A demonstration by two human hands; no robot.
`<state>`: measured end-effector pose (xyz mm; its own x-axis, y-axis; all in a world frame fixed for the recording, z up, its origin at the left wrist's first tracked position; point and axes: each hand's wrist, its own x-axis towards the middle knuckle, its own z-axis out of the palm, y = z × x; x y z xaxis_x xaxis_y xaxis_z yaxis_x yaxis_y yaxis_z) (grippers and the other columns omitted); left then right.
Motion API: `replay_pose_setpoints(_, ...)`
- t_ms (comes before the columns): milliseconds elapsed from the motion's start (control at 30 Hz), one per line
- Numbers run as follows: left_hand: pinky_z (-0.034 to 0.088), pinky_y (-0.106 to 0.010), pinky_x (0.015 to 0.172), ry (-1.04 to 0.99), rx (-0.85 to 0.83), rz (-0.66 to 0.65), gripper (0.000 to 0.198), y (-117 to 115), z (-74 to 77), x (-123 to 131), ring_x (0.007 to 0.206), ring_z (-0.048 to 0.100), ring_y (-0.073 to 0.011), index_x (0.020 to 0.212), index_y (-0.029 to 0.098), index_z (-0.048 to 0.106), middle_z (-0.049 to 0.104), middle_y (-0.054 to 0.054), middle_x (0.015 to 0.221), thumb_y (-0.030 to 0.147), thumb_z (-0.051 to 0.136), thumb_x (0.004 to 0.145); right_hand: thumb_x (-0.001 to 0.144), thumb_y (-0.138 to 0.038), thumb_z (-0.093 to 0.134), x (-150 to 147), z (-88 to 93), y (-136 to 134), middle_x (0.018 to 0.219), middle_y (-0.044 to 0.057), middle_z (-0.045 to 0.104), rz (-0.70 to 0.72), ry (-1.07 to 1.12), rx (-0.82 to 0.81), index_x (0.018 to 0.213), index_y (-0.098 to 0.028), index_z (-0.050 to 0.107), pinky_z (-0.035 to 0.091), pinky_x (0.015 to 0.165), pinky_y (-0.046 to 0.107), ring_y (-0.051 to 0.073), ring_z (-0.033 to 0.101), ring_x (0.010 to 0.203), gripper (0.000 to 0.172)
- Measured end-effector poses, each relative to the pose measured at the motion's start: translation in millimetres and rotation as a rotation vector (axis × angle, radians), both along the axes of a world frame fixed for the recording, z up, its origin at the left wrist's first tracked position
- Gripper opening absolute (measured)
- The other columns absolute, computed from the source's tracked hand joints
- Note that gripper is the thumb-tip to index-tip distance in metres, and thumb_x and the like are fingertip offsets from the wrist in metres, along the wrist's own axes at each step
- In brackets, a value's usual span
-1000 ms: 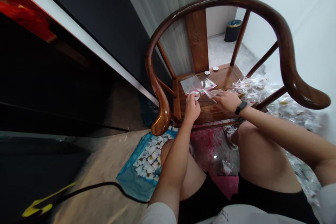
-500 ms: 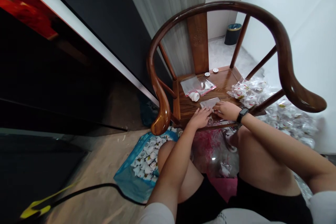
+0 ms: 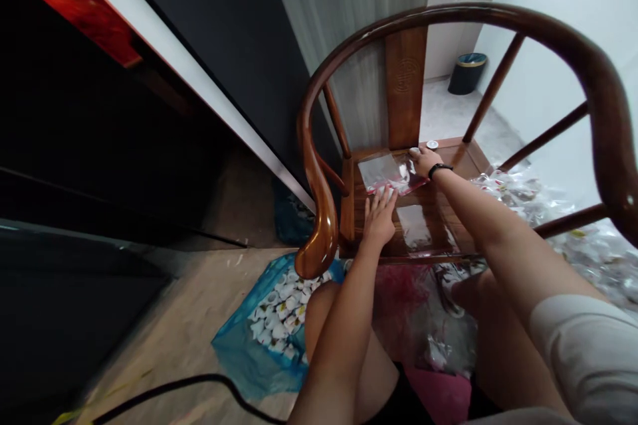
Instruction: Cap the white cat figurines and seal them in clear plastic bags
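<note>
A dark wooden horseshoe-backed armchair (image 3: 448, 11) fills the middle of the view, between a black panel (image 3: 199, 66) on the left and a white wall (image 3: 558, 80) on the right. One black waste bin (image 3: 466, 73) stands on the floor beyond the chair. On the floor nearer the seated person are one blue plastic bag (image 3: 234, 345), holding dozens of small white pieces (image 3: 276, 309), a reddish-stained clear bag (image 3: 403, 305) between the feet, and a heap of clear packets (image 3: 588, 259) to the right. A black cable (image 3: 189, 388) crosses the floor at the bottom.

Both arms reach forward over the knees to the chair seat (image 3: 456, 153). The left hand (image 3: 379, 218) lies palm down with its fingers spread, so its grip is open and holds nothing; its fingertips (image 3: 385, 194) meet the near edge of a clear bag (image 3: 386, 172) with red and white contents, which lies flat on the seat. A second clear bag (image 3: 413, 227) lies flat just below it. The right hand (image 3: 425, 161), with a black wristband (image 3: 438, 169), stretches further, its fingers resting on or beside one of two small white round caps, the first cap (image 3: 413, 153); whether that grip has hold of it cannot be told. The second cap (image 3: 432, 145) sits just beyond, apart from the hand.
</note>
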<state>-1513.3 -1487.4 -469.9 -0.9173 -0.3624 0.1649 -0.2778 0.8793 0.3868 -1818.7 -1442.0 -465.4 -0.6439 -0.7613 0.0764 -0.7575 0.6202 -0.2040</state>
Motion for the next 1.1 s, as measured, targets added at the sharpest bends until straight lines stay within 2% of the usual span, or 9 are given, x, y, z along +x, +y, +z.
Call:
replay_pose_setpoints(133, 0.011, -0.063, 0.138, -0.014, 0.000, 0.017, 0.104, -2, -4.7, -15, 0.170, 0.013, -0.0260, 0.173, 0.033, 0.020, 0.023, 0.000, 0.181, -0.003, 0.047, 0.080, 0.101, -0.033, 0.046, -19, -15.3, -10, 0.158, 0.021, 0.053, 0.013, 0.001, 0.013, 0.156, -0.019, 0.055, 0.049, 0.110, 0.056, 0.039, 0.057, 0.135, 0.058)
replay_pose_setpoints(300, 0.018, -0.059, 0.137, 0.032, 0.042, 0.083, 0.081, -1, -2.6, -30, 0.166, 0.025, -0.0291, 0.165, 0.026, 0.040, 0.037, -0.006, 0.175, 0.001, 0.045, 0.089, 0.101, -0.035, 0.047, -26, -21.8, -3, 0.138, 0.022, 0.064, -0.075, 0.045, -0.018, 0.137, -0.018, 0.070, 0.053, 0.100, 0.052, 0.038, 0.061, 0.121, 0.045)
replay_pose_setpoints(400, 0.031, -0.057, 0.131, 0.067, 0.025, 0.119, 0.072, -2, -1.4, -32, 0.158, 0.037, -0.0306, 0.158, 0.029, 0.050, 0.047, -0.006, 0.168, 0.002, 0.046, 0.091, 0.102, -0.030, 0.046, -26, -20.1, 6, 0.135, 0.024, 0.064, -0.106, 0.047, -0.020, 0.126, -0.014, 0.074, 0.052, 0.098, 0.047, 0.034, 0.063, 0.113, 0.040)
replay_pose_setpoints(500, 0.040, -0.058, 0.122, 0.086, 0.003, 0.171, 0.072, -3, -1.7, -29, 0.149, 0.043, -0.0332, 0.154, 0.033, 0.053, 0.049, -0.004, 0.167, 0.001, 0.049, 0.090, 0.099, -0.027, 0.049, -21, -14.0, 16, 0.132, 0.025, 0.065, -0.111, 0.044, -0.050, 0.116, -0.011, 0.075, 0.051, 0.098, 0.045, 0.033, 0.063, 0.108, 0.035)
replay_pose_setpoints(600, 0.042, -0.060, 0.116, 0.114, -0.011, 0.248, 0.067, -5, -2.1, -25, 0.141, 0.047, -0.0350, 0.151, 0.035, 0.054, 0.055, -0.006, 0.160, 0.004, 0.053, 0.092, 0.095, -0.026, 0.052, -8, 1.5, 29, 0.121, 0.024, 0.068, -0.106, 0.066, -0.217, 0.117, -0.010, 0.071, 0.051, 0.100, 0.046, 0.035, 0.063, 0.108, 0.033)
replay_pose_setpoints(767, 0.039, -0.057, 0.120, 0.166, 0.043, 0.324, 0.050, -8, 4.1, -19, 0.138, 0.051, -0.0337, 0.139, 0.030, 0.061, 0.059, -0.012, 0.143, 0.015, 0.072, 0.092, 0.092, -0.032, 0.057, 56, 44.6, 69, 0.111, 0.018, 0.069, -0.064, 0.000, -0.557, 0.108, -0.018, 0.066, 0.055, 0.097, 0.045, 0.032, 0.065, 0.102, 0.023)
replay_pose_setpoints(867, 0.044, -0.046, 0.120, 0.323, 0.218, 0.311, 0.064, -9, 14.2, -19, 0.135, 0.057, -0.0290, 0.146, 0.026, 0.054, 0.054, -0.014, 0.142, 0.016, 0.079, 0.087, 0.095, -0.041, 0.061, 114, 62.6, 104, 0.113, 0.013, 0.070, -0.014, -0.128, -0.728, 0.107, -0.022, 0.064, 0.060, 0.086, 0.041, 0.026, 0.068, 0.092, 0.023)
replay_pose_setpoints(967, 0.045, -0.044, 0.121, 0.527, 0.367, 0.267, 0.079, -8, 24.8, -17, 0.133, 0.060, -0.0295, 0.149, 0.021, 0.053, 0.054, -0.015, 0.137, 0.018, 0.088, 0.078, 0.095, -0.044, 0.067, 167, 65.5, 136, 0.108, 0.008, 0.073, 0.048, -0.226, -0.888, 0.108, -0.024, 0.063, 0.061, 0.088, 0.040, 0.023, 0.070, 0.092, 0.024)
replay_pose_setpoints(1100, 0.046, -0.043, 0.120, 0.741, 0.626, 0.075, 0.065, -1, 29.6, -6, 0.134, 0.061, -0.0281, 0.134, 0.022, 0.060, 0.058, -0.013, 0.142, 0.028, 0.089, 0.076, 0.096, -0.038, 0.071, 205, 56.5, 159, 0.112, 0.008, 0.074, 0.158, -0.278, -1.013, 0.108, -0.024, 0.066, 0.060, 0.091, 0.041, 0.024, 0.070, 0.103, 0.019)
